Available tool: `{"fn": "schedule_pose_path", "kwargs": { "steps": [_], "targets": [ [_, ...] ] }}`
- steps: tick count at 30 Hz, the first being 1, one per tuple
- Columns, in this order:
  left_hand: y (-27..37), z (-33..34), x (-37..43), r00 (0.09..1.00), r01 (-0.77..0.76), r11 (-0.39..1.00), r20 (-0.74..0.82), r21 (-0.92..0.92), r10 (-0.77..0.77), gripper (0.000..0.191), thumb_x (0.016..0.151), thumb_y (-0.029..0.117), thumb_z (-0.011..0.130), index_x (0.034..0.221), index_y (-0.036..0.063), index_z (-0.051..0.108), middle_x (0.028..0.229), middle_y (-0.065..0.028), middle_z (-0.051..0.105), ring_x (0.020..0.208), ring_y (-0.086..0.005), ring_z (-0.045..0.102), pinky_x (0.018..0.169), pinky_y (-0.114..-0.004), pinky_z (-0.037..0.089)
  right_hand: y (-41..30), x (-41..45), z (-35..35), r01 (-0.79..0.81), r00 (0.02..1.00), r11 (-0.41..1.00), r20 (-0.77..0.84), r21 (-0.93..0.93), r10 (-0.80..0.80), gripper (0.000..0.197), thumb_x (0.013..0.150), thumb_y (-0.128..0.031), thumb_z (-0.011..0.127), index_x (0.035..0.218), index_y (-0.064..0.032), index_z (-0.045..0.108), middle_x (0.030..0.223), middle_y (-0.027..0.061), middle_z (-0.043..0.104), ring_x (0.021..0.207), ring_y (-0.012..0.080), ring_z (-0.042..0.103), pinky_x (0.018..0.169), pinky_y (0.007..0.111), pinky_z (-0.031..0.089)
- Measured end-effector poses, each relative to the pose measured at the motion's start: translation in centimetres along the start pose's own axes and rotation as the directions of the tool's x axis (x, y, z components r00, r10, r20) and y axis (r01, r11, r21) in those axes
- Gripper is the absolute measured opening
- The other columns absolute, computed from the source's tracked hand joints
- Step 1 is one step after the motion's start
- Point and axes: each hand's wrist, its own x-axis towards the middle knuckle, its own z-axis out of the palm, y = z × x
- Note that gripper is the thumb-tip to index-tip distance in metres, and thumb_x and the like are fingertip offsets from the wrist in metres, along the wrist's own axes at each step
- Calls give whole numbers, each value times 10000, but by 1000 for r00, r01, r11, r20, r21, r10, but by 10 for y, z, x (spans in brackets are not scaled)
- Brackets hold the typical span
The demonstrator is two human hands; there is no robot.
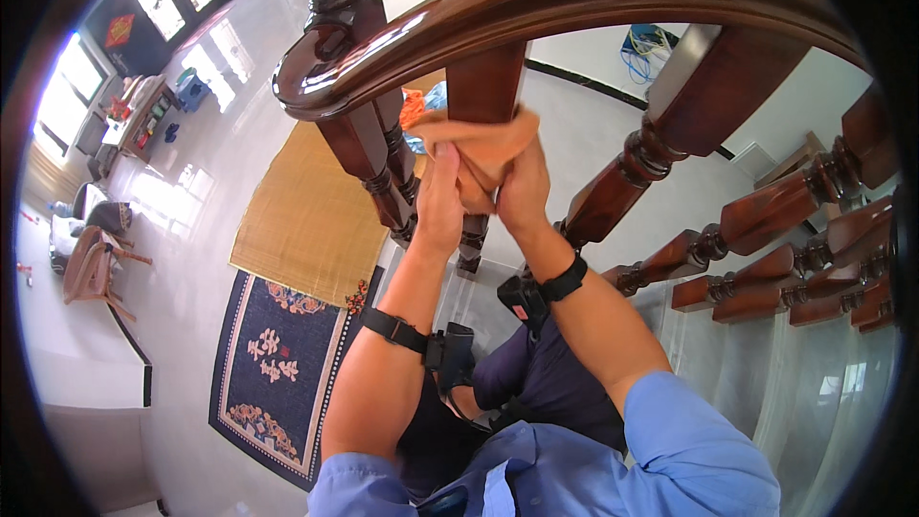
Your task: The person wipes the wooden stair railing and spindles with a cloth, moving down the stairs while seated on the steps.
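Observation:
An orange cloth [488,147] is wrapped around the square upper part of a dark, glossy wooden baluster [485,82]. My left hand [439,197] grips the cloth on its left side, thumb pointing up along the fabric. On the opposite side my right hand [523,187] presses the cloth against the wood, its fingers partly hidden behind. Below my hands the baluster's turned lower part [472,244] shows between my wrists. Just above them curves the polished handrail [459,36], ending in a scroll by the newel post [337,7].
More balusters [624,172] slant down on the right beside the stone steps [775,388]. A tan mat [309,208] and a dark patterned rug [280,366] lie on the tiled floor at left. Orange and blue fabric [412,109] lies behind the baluster. Wicker chair [97,266] stands far left.

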Motion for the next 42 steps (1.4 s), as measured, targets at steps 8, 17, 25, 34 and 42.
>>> {"fn": "schedule_pose_path", "kwargs": {
  "steps": [8, 17, 25, 34, 42],
  "targets": [
    [-56, -68, -41, 786, 600, 800, -168, -22, -594, 576, 1116, 474, 418, 1473, 32, 514, 1439, -117, 595, 1308, -225, 571, 1124, -387, 427, 85, -104, -24, -439, 864, 840, -106, 317, 492, 429, 1067, -203, 366, 1398, -1, 551, 1308, 86, 620, 1204, 188, 581, 1069, 357, 447],
    [-87, -91, -59, 714, 651, 759, -325, -18, -620, 481, 1117, 389, 340, 1411, 77, 558, 1368, -109, 644, 1237, -265, 625, 1064, -423, 487, 110, -141, -35, -570, 820, 775, 123, 273, 559, 537, 1101, -310, 356, 1571, -57, 413, 1440, 66, 577, 1276, 179, 548, 1083, 359, 433],
    [-143, -105, -60, 647, 702, 681, -586, 208, -488, 391, 1013, 337, 508, 1226, 46, 659, 1161, -160, 729, 1051, -301, 716, 835, -472, 571, 118, -176, -35, -822, 529, 553, -177, 135, 830, 309, 1045, -252, 579, 1266, -40, 618, 951, 50, 675, 778, 162, 652, 689, 277, 542],
    [12, -9, -48, 885, -97, 850, -347, 517, 311, 205, 1070, 110, 505, 1233, 25, 597, 1130, -99, 666, 995, -185, 659, 846, -348, 565, -46, -142, -45, -635, 753, 748, -62, 196, 655, 236, 972, -109, 719, 1165, 13, 659, 1032, 76, 723, 899, 125, 697, 786, 281, 576],
    [173, 105, 53, 662, -479, 235, 173, 846, 729, 209, 1078, 216, 584, 1071, 33, 683, 1018, -74, 711, 924, -158, 674, 806, -316, 522, -158, -50, -14, -139, 985, 981, 121, 138, 123, 264, 953, -216, 772, 1059, 13, 695, 953, 43, 701, 704, 74, 623, 630, 238, 499]
  ]
}}
